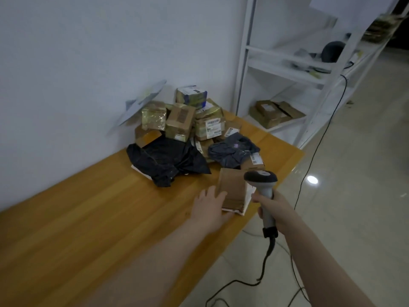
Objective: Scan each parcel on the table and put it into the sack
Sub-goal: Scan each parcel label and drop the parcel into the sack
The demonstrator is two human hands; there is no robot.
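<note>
A brown cardboard parcel [232,189] stands tilted near the table's right edge. My left hand [209,207] holds it from the left side, fingers on its left face and thumb under its near edge. My right hand [274,210] grips the handle of a grey barcode scanner [261,180], whose dark head sits just right of the parcel's top. Behind lies a pile of parcels [183,116]: taped cardboard boxes, a large black poly bag [166,158] and a smaller dark bag [232,151]. No sack is in view.
The wooden table [88,218] stands against a white wall. A white shelf rack [309,74] with more boxes is at the back right. The scanner's black cable [243,284] trails over the tiled floor on the right.
</note>
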